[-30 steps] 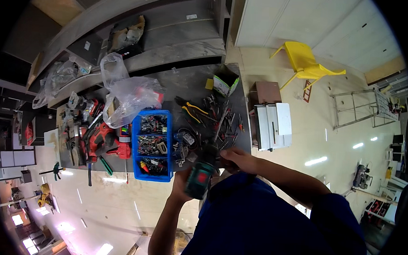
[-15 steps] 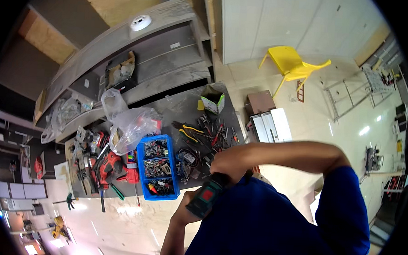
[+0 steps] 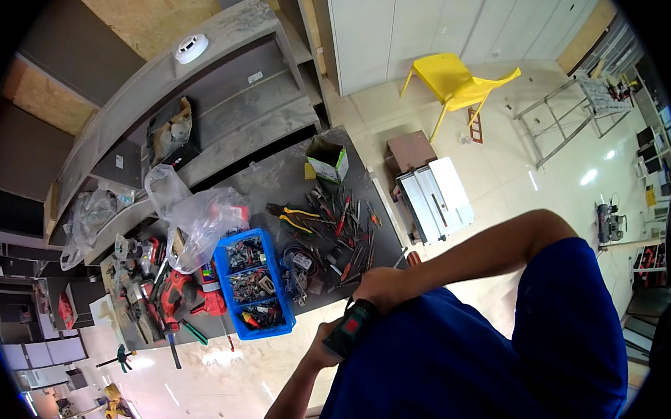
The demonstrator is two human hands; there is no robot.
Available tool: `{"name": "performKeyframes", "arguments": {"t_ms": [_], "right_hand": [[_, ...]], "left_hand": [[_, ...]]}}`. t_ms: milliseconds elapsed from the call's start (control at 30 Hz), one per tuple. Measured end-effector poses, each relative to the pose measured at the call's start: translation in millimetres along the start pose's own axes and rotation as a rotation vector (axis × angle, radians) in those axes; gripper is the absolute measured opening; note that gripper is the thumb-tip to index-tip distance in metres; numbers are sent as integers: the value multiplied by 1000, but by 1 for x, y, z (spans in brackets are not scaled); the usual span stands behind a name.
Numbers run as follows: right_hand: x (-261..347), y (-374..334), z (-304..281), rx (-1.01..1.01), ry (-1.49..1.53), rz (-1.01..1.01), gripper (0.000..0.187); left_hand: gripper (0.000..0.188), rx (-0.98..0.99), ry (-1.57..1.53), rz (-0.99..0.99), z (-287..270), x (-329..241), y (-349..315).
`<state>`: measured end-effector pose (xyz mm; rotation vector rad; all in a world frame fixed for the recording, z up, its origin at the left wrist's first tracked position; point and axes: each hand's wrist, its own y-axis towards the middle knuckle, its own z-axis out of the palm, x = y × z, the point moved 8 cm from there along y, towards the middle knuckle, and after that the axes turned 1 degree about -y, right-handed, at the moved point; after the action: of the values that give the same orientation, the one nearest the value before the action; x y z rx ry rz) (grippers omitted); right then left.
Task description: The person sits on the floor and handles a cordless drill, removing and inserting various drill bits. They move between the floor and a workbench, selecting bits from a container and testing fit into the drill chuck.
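Close against my blue shirt is a dark green and black cordless drill (image 3: 350, 330). My left hand (image 3: 324, 348) is closed round its lower left part, with some fingers hidden behind the body. My right hand (image 3: 381, 286) is closed over its upper end, so the grip there is covered. Just beyond the right hand, a reddish-brown piece (image 3: 413, 257) shows beside a thin metal shaft; whether the hand touches either cannot be told. Past both hands, the dark workbench (image 3: 272, 180) holds yellow-handled pliers (image 3: 295, 218) and several screwdrivers.
A blue divided bin (image 3: 290, 325) of small hardware stands at the bench's near edge. Left of it lie red power tools (image 3: 177, 296) and a clear plastic bag (image 3: 199, 210). An open carton (image 3: 327, 160) sits farther back. On the right stand a white-topped machine (image 3: 446, 200) and yellow chair (image 3: 445, 75).
My view has shifted, moving the bench and room leftward in the picture. Both hands stay on the drill, which appears slightly farther right. My right forearm slopes more steeply now.
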<state>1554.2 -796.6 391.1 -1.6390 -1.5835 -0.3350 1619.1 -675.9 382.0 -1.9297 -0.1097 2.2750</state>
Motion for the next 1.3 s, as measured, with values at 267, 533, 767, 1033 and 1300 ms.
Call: {"name": "performKeyframes", "arguments": {"t_ms": [267,533,767,1033,1300], "right_hand": [[6,10,-3,-24,-143,-98,28],[7,34,-17,-480,58,-221,34],[31,55,-74,-176,-239,-433,45],[9,58,-66,-772,216,-300,43],[-49,149,44,-194,1422,6,40]], "left_hand": [[36,-45,572,180,2,17,-13],[15,-233,123,-97,-27,21,-28],[17,-273,324,-23,-52,6,-31],[5,-868,221,-75,-95,18,-24],[9,-735,690,120,-78,20,-18]]}}
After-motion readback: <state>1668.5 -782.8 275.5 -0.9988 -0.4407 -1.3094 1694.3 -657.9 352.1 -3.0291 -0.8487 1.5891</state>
